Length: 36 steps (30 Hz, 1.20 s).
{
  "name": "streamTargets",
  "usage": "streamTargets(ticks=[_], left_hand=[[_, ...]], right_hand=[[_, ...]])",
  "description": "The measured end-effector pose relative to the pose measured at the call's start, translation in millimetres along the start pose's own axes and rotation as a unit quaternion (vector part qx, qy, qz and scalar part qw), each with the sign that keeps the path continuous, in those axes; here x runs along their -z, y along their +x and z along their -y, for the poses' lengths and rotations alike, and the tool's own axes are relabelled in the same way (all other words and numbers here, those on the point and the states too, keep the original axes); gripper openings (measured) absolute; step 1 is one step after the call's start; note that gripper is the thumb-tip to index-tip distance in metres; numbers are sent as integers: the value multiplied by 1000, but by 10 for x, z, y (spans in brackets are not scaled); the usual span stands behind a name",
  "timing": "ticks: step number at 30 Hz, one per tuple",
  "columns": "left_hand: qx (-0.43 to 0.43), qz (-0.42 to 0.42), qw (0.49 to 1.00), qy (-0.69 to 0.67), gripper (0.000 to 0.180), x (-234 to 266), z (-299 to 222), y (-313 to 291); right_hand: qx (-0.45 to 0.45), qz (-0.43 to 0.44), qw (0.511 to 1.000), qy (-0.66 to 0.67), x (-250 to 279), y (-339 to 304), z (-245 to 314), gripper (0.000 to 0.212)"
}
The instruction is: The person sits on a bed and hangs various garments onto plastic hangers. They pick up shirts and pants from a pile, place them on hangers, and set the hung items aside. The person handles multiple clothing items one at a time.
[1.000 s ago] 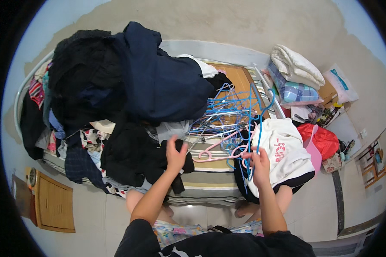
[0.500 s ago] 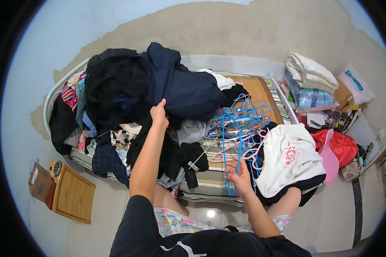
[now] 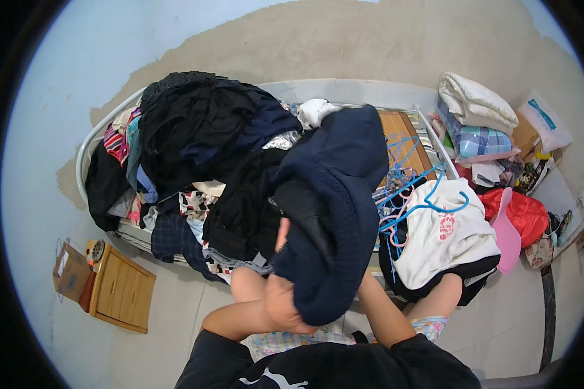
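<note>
A navy top with a ribbed hem (image 3: 350,168) hangs over my lap, its dark opening facing me. My left hand (image 3: 285,301) is closed on the hem, with the thumb at the opening. My right forearm (image 3: 384,311) runs up behind the garment, which hides the right hand and its fingers. From behind the garment's right side sticks out a blue hanger (image 3: 428,206), its hook lying over a white sweatshirt with a pink print (image 3: 444,240). Beside it are pink hangers (image 3: 401,227) and a tangle of other hangers (image 3: 401,176).
A heap of dark clothes (image 3: 201,129) covers the bed's left half. A wooden board (image 3: 396,126) lies on the right part. A folded white quilt (image 3: 475,102), a red bag (image 3: 519,214) and a pink plastic piece (image 3: 505,236) stand beyond. A wooden cabinet (image 3: 122,288) is at left.
The navy top has come off the heap toward me and to the right. My left hand moved down with it. My right hand went behind it, and the blue hanger now points right.
</note>
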<state>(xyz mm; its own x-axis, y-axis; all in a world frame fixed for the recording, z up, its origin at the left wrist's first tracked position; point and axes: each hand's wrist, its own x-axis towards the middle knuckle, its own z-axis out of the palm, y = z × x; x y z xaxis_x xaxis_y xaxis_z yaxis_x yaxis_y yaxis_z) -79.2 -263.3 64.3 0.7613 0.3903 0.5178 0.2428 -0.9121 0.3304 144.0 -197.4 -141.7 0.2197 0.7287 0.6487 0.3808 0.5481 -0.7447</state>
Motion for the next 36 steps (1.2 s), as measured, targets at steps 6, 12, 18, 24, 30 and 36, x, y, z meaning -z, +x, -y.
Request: streamTargets(ticks=[6, 12, 18, 24, 30, 36], left_hand=[[-213, -61, 937, -269, 35, -415, 195, 330], [-208, 132, 925, -288, 38, -1122, -126, 597], [-201, 317, 863, -339, 26, -2023, -242, 959], [-267, 124, 926, -237, 27, -2318, -163, 1283], [-172, 107, 977, 61, 82, -2478, 171, 1694], [-136, 119, 977, 114, 24, -3025, 445, 2282]], right_hand=[[-295, -94, 883, 354, 753, -133, 328, 36], [-274, -139, 950, 62, 1879, -440, 878, 31], [-290, -146, 946, 3, 2811, -1126, 1032, 25], [-341, -178, 913, 133, 3109, -1681, 1673, 44], [-297, -172, 880, 327, 3143, -2133, 2083, 48], [-268, -124, 831, 472, 3184, -2522, 2069, 47]])
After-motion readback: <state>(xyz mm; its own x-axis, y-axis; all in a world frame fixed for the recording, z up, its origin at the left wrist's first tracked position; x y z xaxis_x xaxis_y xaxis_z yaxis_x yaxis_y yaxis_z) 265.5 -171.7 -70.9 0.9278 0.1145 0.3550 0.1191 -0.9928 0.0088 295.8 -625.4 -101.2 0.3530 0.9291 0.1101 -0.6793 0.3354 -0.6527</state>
